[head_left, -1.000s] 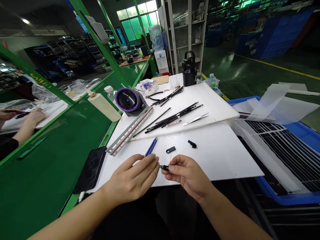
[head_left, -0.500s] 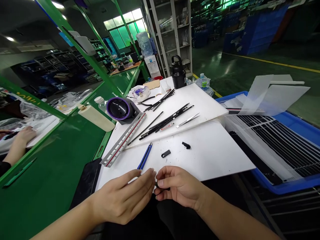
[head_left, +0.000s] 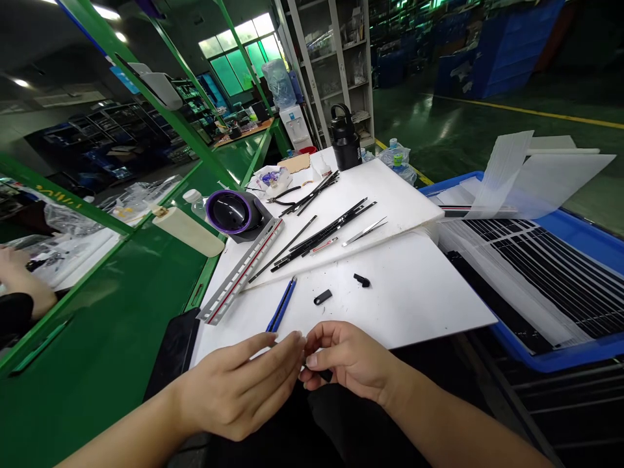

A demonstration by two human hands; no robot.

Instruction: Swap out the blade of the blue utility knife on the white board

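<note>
Both hands met at the near edge of the white board point(head_left: 414, 305), just off the bench and over the lap. The right hand point(head_left: 348, 361) was curled, thumb and forefinger pinched on a small black part point(head_left: 322, 373), of which only a sliver showed below the fingers. The left hand point(head_left: 241, 387) lay with fingers extended and loosely together, their tips touching the right hand's fingertips; whether it shared the hold on the part could not be told. Holding the piece close to the body presumably gave fine control. Two similar black pieces, a flat tab point(head_left: 322, 297) and a small clip point(head_left: 361, 280), lay apart on the board just beyond the hands, within easy reach. A blue pen point(head_left: 281, 304) lay beside the left fingertips, a long ruler point(head_left: 242, 272) further left. Black strips point(head_left: 324, 234) and tweezers point(head_left: 364, 231) rested on the upper sheet.
</note>
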